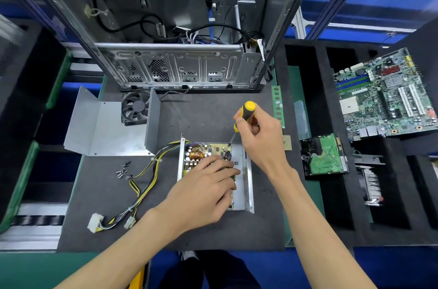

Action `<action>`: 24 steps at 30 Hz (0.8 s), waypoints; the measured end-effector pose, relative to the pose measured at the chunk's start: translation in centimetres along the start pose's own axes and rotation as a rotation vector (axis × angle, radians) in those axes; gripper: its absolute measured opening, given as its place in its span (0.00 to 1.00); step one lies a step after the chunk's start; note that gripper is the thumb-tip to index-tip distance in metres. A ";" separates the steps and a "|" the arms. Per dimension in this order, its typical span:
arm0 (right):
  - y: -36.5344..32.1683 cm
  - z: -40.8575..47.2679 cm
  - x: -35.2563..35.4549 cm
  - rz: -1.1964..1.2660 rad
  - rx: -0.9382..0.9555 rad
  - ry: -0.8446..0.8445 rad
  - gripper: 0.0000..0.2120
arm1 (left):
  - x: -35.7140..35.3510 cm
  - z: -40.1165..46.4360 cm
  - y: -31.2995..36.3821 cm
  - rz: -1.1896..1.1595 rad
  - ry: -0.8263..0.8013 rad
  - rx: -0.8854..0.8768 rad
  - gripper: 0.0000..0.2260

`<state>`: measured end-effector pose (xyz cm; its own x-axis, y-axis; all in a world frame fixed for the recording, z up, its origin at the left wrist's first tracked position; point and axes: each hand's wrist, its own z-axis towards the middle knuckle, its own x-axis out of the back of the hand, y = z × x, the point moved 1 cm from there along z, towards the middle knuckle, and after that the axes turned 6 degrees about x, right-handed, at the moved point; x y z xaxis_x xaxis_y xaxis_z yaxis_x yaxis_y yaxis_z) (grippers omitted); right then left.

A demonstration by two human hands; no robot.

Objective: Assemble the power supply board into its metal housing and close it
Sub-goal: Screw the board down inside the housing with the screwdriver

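Two bare hands work over the dark grey foam-covered surface (208, 113) in the head view. The left hand (203, 191) lies flat, fingers straight and spread, pressing down on the yellow-green power supply circuit board (219, 149) with its copper coil. That board sits inside the open grey sheet-metal housing tray (241, 184) near the middle of the surface. The right hand (259, 137) is wrapped around the yellow-and-black handled screwdriver (245, 114), which stands tilted, its tip touching the board's far corner. A bundle of yellow and black wires (142, 190) runs from the tray's left side toward the near left and ends in white plastic connectors (96, 222). A small heap of loose metal screws (123, 169) lies to the left of the tray, just beside the wires. Behind them rests the bent grey metal housing cover (106, 130), with a black cooling fan (135, 107) touching its far side. An open silver computer case (180, 63) stands at the back. To the right, a green memory stick (277, 106) lies at the foam's edge, and a black foam tray (317, 99) carries a green motherboard (384, 97), a hard drive with green board (323, 156), and a finned metal heatsink (371, 184).
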<state>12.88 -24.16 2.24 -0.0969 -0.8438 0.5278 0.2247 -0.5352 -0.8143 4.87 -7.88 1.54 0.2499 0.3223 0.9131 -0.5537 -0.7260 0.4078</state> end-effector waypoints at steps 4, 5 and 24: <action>0.2 -0.3 -0.1 -0.004 0.011 0.003 0.15 | -0.1 0.0 -0.1 0.007 0.022 -0.008 0.09; 0.2 -0.3 -0.1 -0.001 0.011 0.007 0.15 | -0.1 0.1 -0.1 0.007 0.023 -0.010 0.09; -0.4 -0.1 0.1 -0.116 0.126 -0.141 0.27 | 1.8 0.1 0.1 -0.354 0.406 0.118 0.08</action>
<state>12.73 -24.06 2.60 0.0058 -0.7583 0.6519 0.3401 -0.6116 -0.7144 5.34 -7.43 3.25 0.0653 0.7510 0.6571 -0.3928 -0.5860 0.7087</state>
